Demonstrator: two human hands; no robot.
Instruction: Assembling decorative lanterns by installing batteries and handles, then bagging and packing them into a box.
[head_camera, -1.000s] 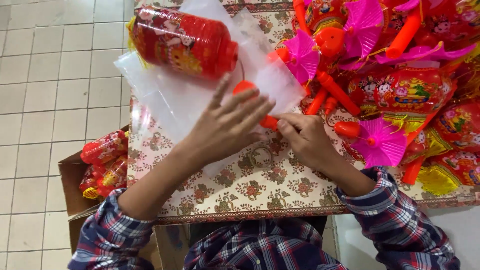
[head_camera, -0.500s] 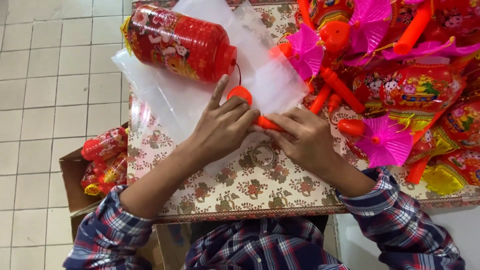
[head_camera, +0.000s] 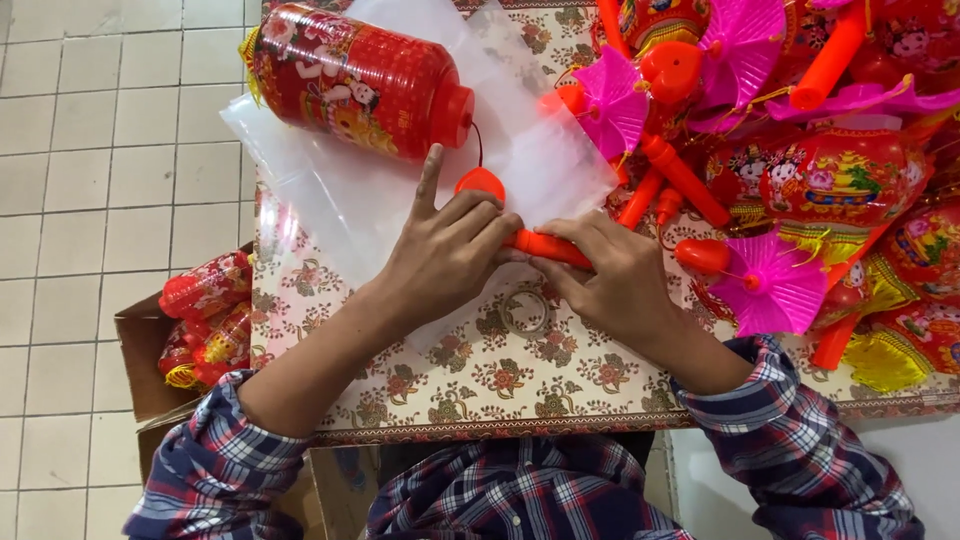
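Both hands, left hand (head_camera: 450, 250) and right hand (head_camera: 610, 285), grip the orange plastic stick (head_camera: 545, 247); above the grip, the red round lantern (head_camera: 350, 80) lies on the clear plastic bag (head_camera: 330, 190), not inside yet

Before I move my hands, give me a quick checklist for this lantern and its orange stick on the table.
1. Both hands on the orange handle stick: ok. The left hand and right hand each touch it.
2. Grip firm: cannot tell, the fingers cover most of the stick.
3. Red cylindrical lantern resting on the clear plastic bag: ok, lying on its side.
4. String from lantern to stick untangled: cannot tell, only a thin strand shows.
5. Tape roll within reach: ok, it lies by the hands on the patterned tablecloth.
6. Space to the right: not ok, a pile of pink and red lanterns crowds it.
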